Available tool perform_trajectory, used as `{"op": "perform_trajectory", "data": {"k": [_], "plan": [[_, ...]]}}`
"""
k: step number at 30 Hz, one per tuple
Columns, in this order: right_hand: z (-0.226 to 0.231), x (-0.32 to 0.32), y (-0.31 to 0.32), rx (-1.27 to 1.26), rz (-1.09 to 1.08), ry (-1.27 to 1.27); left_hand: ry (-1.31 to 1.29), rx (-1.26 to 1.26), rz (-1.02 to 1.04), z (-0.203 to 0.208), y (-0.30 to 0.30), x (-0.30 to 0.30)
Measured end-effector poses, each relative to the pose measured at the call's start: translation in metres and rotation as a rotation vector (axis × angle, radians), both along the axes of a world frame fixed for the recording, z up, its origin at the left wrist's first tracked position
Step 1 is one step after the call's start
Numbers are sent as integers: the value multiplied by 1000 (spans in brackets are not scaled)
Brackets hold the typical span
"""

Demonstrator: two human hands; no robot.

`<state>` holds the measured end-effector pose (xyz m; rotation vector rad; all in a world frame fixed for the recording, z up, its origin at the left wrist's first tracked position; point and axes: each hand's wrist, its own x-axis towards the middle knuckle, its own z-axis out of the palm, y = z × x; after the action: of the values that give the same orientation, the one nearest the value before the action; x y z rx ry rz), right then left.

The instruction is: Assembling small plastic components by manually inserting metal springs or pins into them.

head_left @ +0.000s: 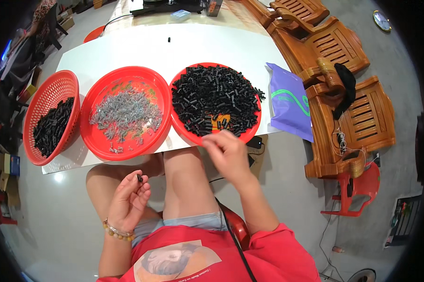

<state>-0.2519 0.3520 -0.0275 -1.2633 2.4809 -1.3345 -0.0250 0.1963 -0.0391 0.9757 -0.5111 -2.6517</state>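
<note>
**Fine pickup work appears under way**

On a white surface (122, 44), upper centre, a red tray (189, 134) holds black parts (207, 89); the right hand (228, 157) curls by its near rim, hold unclear. Lower left of centre, the half-open left hand (129, 198) pinches a black piece (140, 178); next seemingly calls for fingertip precision.

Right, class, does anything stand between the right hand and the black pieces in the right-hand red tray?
Only the near rim of the red tray, which the right hand overlaps in this view; nothing else visible blocks the black pieces.
</note>
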Motion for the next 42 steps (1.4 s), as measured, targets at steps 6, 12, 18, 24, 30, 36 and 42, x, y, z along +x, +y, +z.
{"op": "perform_trajectory", "data": {"k": [6,12,18,24,30,36,42], "plan": [[-11,-53,1,140,-250,177,25,25,-35,-2,4,-1],[-19,-65,-12,361,-321,299,38,27,-44,-1,4,-1],[-11,-62,-5,279,-300,225,32,9,-40,-3,0,3],[-13,-68,-5,376,-274,263,46,11,-67,-6,-1,0],[-13,-66,-4,374,-251,232,46,9,-65,-6,-2,0],[-11,-64,-10,404,-234,219,24,8,-61,1,-1,-3],[-10,-56,-15,331,-223,213,49,11,-48,-1,0,4]]}}
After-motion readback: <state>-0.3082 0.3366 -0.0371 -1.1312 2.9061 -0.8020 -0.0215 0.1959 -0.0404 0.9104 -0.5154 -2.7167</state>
